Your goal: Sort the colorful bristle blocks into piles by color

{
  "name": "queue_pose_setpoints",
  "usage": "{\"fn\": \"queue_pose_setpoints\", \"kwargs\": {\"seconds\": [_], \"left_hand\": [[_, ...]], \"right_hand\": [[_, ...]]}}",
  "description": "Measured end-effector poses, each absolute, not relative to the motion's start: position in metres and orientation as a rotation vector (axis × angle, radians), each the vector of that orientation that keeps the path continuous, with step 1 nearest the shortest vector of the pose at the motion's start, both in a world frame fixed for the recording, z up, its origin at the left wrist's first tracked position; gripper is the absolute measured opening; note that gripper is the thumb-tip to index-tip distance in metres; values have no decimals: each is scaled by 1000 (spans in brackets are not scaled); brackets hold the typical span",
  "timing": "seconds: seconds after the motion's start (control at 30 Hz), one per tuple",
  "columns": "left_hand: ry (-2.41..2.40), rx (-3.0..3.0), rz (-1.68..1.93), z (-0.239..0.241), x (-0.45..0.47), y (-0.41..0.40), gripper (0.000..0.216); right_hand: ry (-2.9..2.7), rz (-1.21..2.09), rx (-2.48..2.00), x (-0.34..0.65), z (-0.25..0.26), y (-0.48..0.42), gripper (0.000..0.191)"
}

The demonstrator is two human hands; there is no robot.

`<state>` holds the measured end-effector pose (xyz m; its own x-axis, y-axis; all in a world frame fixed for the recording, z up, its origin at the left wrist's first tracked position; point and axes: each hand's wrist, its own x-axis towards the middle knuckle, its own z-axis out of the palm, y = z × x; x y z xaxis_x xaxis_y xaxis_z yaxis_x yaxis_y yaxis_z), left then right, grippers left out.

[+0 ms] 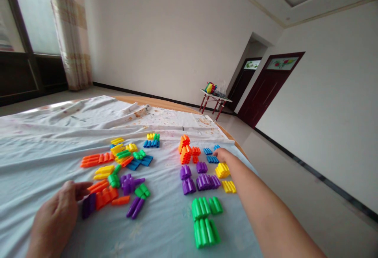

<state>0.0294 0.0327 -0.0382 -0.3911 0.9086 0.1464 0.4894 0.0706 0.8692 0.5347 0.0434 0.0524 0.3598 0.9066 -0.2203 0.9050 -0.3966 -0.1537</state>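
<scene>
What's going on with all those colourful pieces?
A person's right hand is at the blue pieces on the right. The left hand is beside a purple piece and some orange pieces. On the cloth, colour groups sit on the right, and a mixed scatter lies on the left.

A home, judging by its patterned curtain (70, 33) and panelled door (268, 88).
</scene>
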Motion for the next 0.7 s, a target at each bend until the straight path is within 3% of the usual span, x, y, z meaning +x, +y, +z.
{"fn": "queue_pose_setpoints", "kwargs": {"seconds": [0.17, 0.33, 0.53, 0.7], "left_hand": [[1774, 1253, 1257, -21, 37, 22, 54], [1753, 1260, 1289, -14, 43, 17, 55], [1743, 1279, 1290, -11, 43, 15, 55], [1758, 1304, 1297, -8, 45, 12, 57]], "right_hand": [[-1652, 154, -2482, 518, 68, 39, 22], [-1751, -59, -2143, 452, 87, 31, 38], [-2179, 117, -1572, 334, 79, 28, 34], [-2250, 211, -1612, 267, 52, 52, 32]]}}
